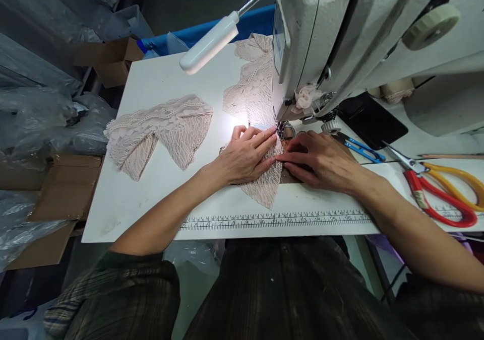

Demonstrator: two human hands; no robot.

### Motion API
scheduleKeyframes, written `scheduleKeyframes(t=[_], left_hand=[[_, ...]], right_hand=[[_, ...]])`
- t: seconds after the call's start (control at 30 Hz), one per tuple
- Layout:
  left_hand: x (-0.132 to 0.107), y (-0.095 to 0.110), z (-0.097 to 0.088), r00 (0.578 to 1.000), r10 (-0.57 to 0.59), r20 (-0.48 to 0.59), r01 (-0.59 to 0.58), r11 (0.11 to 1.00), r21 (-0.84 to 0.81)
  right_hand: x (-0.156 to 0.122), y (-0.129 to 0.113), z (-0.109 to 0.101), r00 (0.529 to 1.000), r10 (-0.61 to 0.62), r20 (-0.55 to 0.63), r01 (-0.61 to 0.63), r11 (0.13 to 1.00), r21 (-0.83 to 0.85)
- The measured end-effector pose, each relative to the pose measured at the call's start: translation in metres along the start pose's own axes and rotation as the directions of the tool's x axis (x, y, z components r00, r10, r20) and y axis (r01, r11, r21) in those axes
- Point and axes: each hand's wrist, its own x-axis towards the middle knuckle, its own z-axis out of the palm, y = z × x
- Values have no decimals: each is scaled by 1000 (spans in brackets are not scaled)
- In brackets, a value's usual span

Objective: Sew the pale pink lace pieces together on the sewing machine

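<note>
My left hand [247, 156] lies flat on a piece of beige lace [262, 191], its fingertips close to the presser foot [280, 129] of a white sewing machine [310, 43]. On the other side of the needle area, my right hand [319, 161] has its fingers drawn together at the lace's right edge, pinching it. The lace's pointed end hangs toward me below the left hand. Behind the needle, more lace [251, 85] stretches away along the table. A separate folded lace piece [161, 131] rests to the left.
A white lamp [209, 43] hangs over the white table [124, 214], with a printed ruler [276, 221] along its front. At right lie blue thread snips [365, 149], red-and-yellow scissors [440, 189] and a black phone-like slab [372, 121]. Cardboard boxes [66, 186] stand left.
</note>
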Motion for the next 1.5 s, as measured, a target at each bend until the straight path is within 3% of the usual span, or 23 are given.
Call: scheduleKeyframes(t=[0.43, 0.77, 0.97, 1.17, 1.5], left_hand=[[-1, -3, 6, 999, -37, -37, 31, 988, -150], [-1, 6, 4, 998, -62, 4, 62, 994, -87], [0, 7, 6, 994, -20, -109, 16, 999, -31], [1, -1, 4, 991, 91, -97, -95, 995, -42], [1, 1, 4, 999, -3, -38, 1, 999, -33]], right_hand=[[1, 4, 2, 999, 1, -36, 1, 997, 71], [-2, 8, 4, 1000, 15, -23, -12, 994, 108], [-3, 6, 3, 1000, 27, -10, -26, 997, 76], [-1, 3, -1, 1000, 27, 15, -28, 998, 48], [1, 1, 3, 999, 37, -15, -38, 994, -98]])
